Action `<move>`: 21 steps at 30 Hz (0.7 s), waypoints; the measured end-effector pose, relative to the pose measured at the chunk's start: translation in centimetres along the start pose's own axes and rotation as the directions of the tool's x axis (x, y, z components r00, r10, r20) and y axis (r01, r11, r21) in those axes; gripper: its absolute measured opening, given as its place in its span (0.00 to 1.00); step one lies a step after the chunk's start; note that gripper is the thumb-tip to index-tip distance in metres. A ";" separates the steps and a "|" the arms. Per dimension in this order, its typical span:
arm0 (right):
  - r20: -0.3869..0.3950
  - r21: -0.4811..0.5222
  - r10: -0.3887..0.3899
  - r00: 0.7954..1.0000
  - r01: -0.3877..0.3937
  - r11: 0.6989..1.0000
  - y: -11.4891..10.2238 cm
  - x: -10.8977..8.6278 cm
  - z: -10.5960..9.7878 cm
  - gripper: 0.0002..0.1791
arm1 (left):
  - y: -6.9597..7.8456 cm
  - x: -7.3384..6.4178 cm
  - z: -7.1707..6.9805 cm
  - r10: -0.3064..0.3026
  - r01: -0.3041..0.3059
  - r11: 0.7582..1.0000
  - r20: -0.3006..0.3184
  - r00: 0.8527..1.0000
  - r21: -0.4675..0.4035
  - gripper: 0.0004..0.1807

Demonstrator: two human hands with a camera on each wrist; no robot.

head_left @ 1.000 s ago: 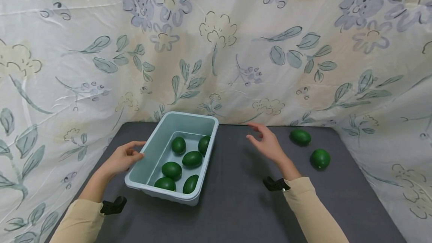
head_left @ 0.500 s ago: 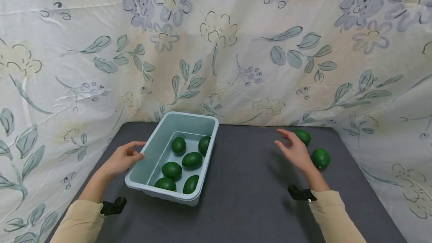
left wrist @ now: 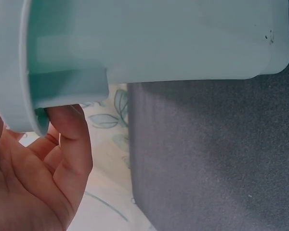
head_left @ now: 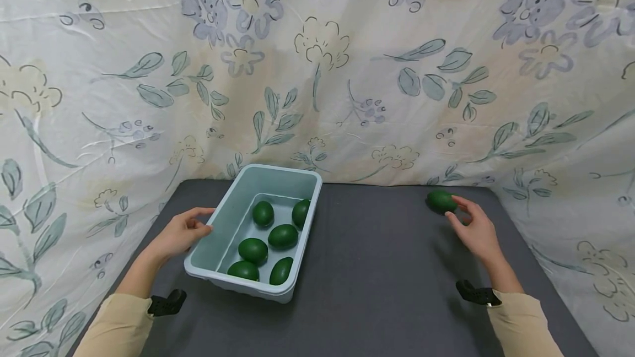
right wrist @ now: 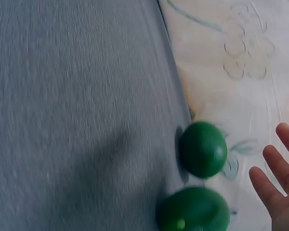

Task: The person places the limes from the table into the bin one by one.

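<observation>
A pale blue-green plastic bin (head_left: 218, 241) stands on the left of the table with several dark green avocados (head_left: 253, 250) lying in it. My left hand (head_left: 178, 236) pinches the bin's left rim, fingers hooked under the lip in the left wrist view, where the bin's outer wall (left wrist: 159, 38) shows. On the far right, my right hand (head_left: 476, 233) hovers with spread fingers, its tips overlapping the edge of an avocado (head_left: 439, 201). A second avocado there is hidden behind that hand in the head view. The right wrist view shows both, a farther one (right wrist: 203, 150) and a nearer one (right wrist: 195, 211).
A dark grey table (head_left: 367, 269) lies beneath everything. Floral cloth (head_left: 317, 70) hangs behind it and along both sides, close to the table's edges. Each wrist wears a black band, like the one on the right (head_left: 478, 294).
My right hand has travelled from beside the bin rightward across the table to the avocados on the far right. The left hand and the bin have stayed put.
</observation>
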State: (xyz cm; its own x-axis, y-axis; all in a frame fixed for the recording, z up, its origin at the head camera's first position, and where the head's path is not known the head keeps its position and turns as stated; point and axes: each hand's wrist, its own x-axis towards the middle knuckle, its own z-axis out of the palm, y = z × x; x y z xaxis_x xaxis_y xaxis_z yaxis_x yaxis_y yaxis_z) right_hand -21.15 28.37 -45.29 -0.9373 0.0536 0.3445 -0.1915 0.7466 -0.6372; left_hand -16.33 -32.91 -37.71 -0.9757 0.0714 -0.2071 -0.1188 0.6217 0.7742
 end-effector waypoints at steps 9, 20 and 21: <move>-0.031 -0.063 0.071 0.997 -0.073 0.995 3.1 -0.3 -1.4 0.31 | 0.2 0.0 0.0 -0.006 0.006 1.000 0.001 1.000 -0.001 0.28; 0.080 -0.116 0.104 0.991 -0.095 0.989 5.6 -0.8 -1.5 0.37 | 0.2 -0.1 0.0 0.005 -0.005 1.000 0.006 1.000 0.002 0.28; 0.087 -0.124 0.109 0.990 -0.097 0.988 5.8 -0.8 -1.4 0.37 | 0.1 -0.1 0.0 0.004 -0.004 1.000 0.004 1.000 0.003 0.28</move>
State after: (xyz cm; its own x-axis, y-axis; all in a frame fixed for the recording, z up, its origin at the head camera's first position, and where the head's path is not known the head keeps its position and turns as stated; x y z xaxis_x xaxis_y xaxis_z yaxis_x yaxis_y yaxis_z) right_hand -21.07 33.56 -48.32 -0.9744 0.0763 0.2117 -0.0617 0.8141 -0.5774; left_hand -16.23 -32.84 -37.58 -0.9754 0.0767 -0.2065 -0.1147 0.6238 0.7731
